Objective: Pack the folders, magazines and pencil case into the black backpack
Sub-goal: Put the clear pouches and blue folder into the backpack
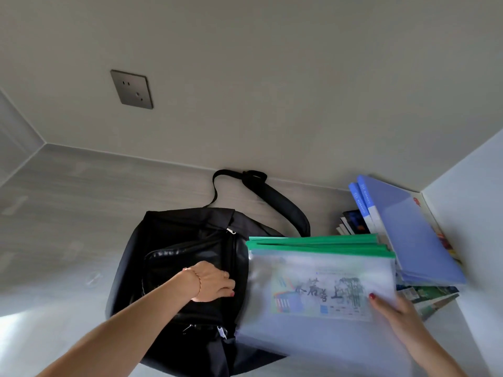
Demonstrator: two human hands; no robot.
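Observation:
The black backpack (174, 257) lies on a pale table, its strap curling toward the wall. My left hand (212, 281) presses on its front, fingers curled at the zipper edge. My right hand (394, 308) grips the right edge of a stack of translucent zip folders with green tops (321, 284), held just right of the backpack and overlapping its side. Blue folders (408, 229) lean against the right wall. Magazines (427, 295) lie beneath them. I do not see the pencil case.
A few dark books (352, 223) stand behind the green folders. A grey wall socket (132, 89) sits on the back wall. The table (68, 213) stretches to the left of the backpack. A white side wall (476, 213) bounds the right.

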